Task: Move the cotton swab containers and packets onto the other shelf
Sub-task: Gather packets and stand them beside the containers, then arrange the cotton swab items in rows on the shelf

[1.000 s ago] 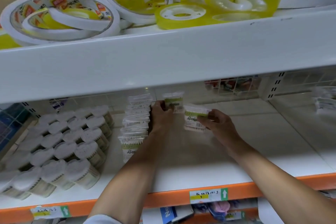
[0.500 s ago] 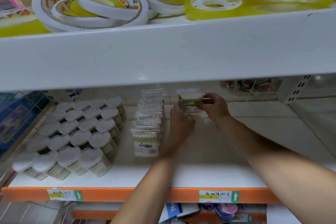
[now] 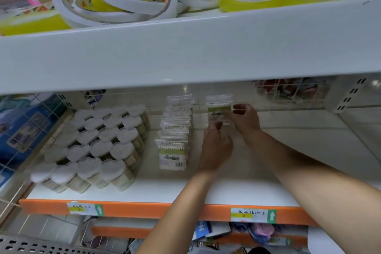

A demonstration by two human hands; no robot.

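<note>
A clear cotton swab packet [image 3: 219,103] with a green band stands upright at the back of the white shelf [image 3: 206,192]. My right hand [image 3: 246,118] pinches its right side with thumb and fingertips. My left hand [image 3: 216,147] reaches in from below, and its fingers touch the packet's lower edge. Just left of it is a row of the same packets [image 3: 174,150], standing one behind the other. Further left, several round cotton swab containers [image 3: 107,146] with white lids are packed in a block.
The upper shelf [image 3: 185,53] juts out low above my hands and carries tape rolls [image 3: 115,0]. A wire grid [image 3: 26,130] closes the left side. A wire basket [image 3: 292,93] hangs at the back right. The front edge is orange with price labels [image 3: 253,215].
Both hands moved deeper into the shelf and brought the packet upright at the back, right of the packet row. The camera dipped and shifted left.
</note>
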